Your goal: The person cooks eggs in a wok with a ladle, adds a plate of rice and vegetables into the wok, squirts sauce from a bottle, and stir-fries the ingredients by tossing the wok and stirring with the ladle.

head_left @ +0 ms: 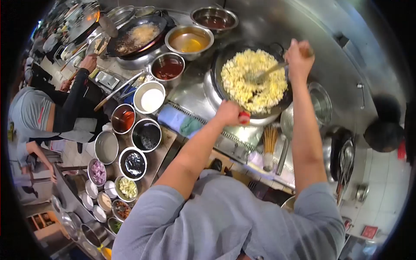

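A dark wok (219, 65) on the stove holds a heap of pale yellow, crumbly food (242, 69). My right hand (300, 58), at the wok's upper right, is wrapped round the handle of a ladle (272, 70), whose head rests in the middle of the food. My left hand (231, 113) is closed at the wok's near left edge, gripping a red handle (244, 117). Below the wok, a bamboo brush (269, 143) lies on the counter beside folded blue and green cloths (189, 125).
Metal bowls of sauce (168, 68) and a white container (149, 97) stand left of the wok. Several seasoning bowls (127, 188) fill the lower left. A co-worker's hand (89, 63) is near another wok (138, 37). A metal strainer (320, 104) sits at the right.
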A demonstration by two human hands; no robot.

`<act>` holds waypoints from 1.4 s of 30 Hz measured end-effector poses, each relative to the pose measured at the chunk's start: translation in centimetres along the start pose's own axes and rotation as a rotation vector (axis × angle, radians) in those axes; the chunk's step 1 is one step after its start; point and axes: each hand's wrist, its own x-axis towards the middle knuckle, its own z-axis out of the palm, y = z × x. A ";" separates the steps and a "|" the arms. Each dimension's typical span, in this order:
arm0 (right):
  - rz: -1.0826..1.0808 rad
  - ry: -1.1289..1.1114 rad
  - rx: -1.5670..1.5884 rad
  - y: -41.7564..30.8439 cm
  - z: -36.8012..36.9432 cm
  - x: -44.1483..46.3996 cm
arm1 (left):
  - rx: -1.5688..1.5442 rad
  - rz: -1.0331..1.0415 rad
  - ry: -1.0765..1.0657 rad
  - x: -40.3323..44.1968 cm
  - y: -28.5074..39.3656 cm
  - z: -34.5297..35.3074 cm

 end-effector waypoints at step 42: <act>1.380 0.288 1.013 3.0 -3.9 -29.8 | 0.140 -0.014 -0.278 0.3 2.4 -1.3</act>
